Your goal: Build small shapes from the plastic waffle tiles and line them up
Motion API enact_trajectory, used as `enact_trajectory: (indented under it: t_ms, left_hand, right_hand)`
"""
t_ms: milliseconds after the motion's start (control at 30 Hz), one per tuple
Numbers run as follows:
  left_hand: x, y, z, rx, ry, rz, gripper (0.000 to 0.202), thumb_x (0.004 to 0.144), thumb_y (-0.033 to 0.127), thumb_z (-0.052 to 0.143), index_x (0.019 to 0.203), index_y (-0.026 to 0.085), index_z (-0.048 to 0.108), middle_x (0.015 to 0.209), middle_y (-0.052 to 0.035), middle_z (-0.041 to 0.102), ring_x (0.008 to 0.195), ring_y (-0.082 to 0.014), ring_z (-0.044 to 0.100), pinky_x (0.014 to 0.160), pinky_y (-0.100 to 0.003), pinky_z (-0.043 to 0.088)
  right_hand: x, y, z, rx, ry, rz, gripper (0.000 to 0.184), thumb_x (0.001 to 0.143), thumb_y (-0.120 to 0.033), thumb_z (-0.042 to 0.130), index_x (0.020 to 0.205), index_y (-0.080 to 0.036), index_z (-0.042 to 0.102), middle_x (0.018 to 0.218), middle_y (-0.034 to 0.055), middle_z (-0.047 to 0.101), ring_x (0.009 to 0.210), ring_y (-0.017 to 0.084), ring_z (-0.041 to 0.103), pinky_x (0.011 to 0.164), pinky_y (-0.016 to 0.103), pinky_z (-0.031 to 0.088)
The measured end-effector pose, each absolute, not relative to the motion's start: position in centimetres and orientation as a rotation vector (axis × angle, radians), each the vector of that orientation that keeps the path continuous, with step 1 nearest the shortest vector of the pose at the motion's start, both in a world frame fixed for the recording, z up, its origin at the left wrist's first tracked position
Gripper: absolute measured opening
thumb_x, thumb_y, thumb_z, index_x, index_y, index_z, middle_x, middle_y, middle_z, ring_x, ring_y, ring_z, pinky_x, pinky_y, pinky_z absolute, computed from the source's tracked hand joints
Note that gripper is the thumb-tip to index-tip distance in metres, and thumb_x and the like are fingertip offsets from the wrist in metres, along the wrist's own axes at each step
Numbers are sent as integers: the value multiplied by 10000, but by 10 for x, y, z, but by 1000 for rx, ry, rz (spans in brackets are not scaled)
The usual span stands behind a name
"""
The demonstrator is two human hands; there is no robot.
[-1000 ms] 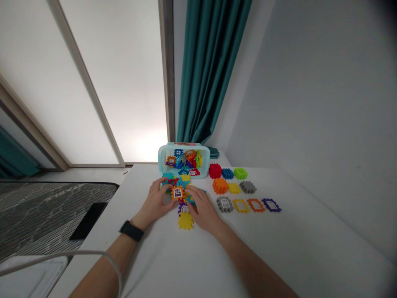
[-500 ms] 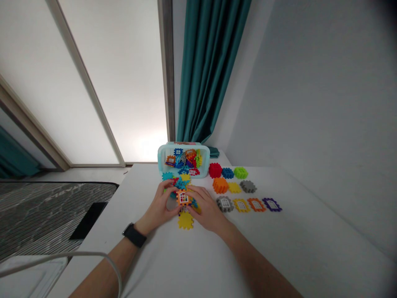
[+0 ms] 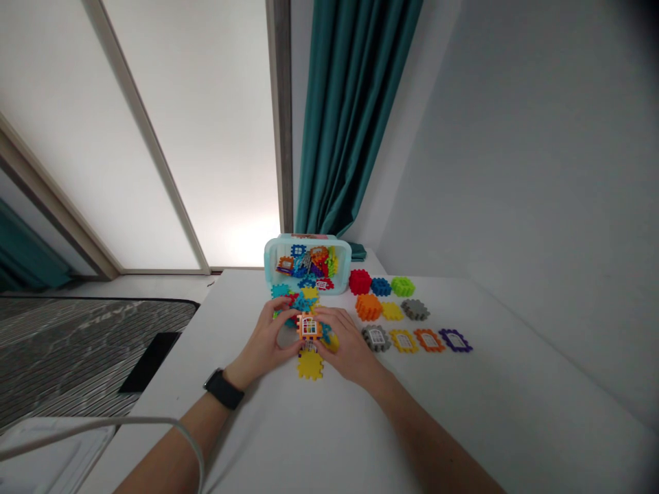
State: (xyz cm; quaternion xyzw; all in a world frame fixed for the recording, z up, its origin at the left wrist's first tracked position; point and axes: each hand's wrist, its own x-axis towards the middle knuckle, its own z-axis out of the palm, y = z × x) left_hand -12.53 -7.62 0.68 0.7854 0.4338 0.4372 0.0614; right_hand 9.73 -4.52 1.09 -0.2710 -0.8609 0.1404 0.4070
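Between both hands is an orange window block [image 3: 309,327], a notched square tile with a white lattice. My left hand [image 3: 268,337] grips its left side, thumb low and fingers at the top. My right hand [image 3: 344,342] pinches the right side the same way. It may be a small stack of tiles; the edges are too small to tell. Just below lies a flat yellow notched tile [image 3: 310,366]. Behind the fingers sit a loose pile of teal and red pieces [image 3: 303,300] and another yellow tile [image 3: 309,293], partly hidden by my hands.
A pale teal bin [image 3: 269,264] of mixed pieces stands at the back. To the right, sorted stacks include red [image 3: 360,282], orange [image 3: 368,307] and grey [image 3: 414,310] blocks. A row of window frames ends with a purple one [image 3: 456,340]. A white cable [image 3: 175,427] crosses the lower left.
The orange window block has tipped slightly between my hands, so more of its upper edge shows. Both hands keep their grip. The whole view has shifted a little.
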Motion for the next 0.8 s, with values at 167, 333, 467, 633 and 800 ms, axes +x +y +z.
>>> enact_trajectory:
  t_ms: [167,333,467,633,800]
  left_hand:
    - [-127,-76,8,2369,1333,1366,490,843,260,744,1296,283,560,1356,-128,438,1231,-303,522,1047,-532,504]
    - [-127,-79,10,2348,1344,1374,471,857,293,744,1295,288,571,1359,-122,438,1235,-300,517,1048,-527,502]
    - [-126,-81,10,2354,1321,1383,462,870,291,736,1302,289,571,1345,-118,438,1229,-292,519,1050,-527,500]
    - [-126,-81,8,2362,1296,1391,487,871,304,744,1321,311,558,1359,-114,428,1236,-296,511,1038,-559,497]
    - [-126,-81,8,2342,1280,1391,481,883,310,733,1327,317,549,1362,-114,422,1239,-296,510,1044,-569,491]
  right_hand:
    - [104,-45,16,-693,-2162,344,451,903,-199,620,1339,-265,528,1357,114,591,1285,268,545,1084,497,468]
    - [117,-42,26,-709,-2146,295,325,928,-272,632,1250,-251,590,1261,108,647,1204,267,589,1046,481,485]
    - [115,-44,29,-676,-2210,305,231,949,-249,593,1178,-248,626,1134,89,695,1096,255,624,982,466,511]
    - [112,-46,25,-724,-2206,326,340,944,-263,594,1283,-250,574,1215,107,662,1157,270,605,1009,482,506]
    - [114,-44,20,-757,-2185,319,366,927,-270,614,1289,-244,566,1246,121,638,1180,278,600,1024,489,508]
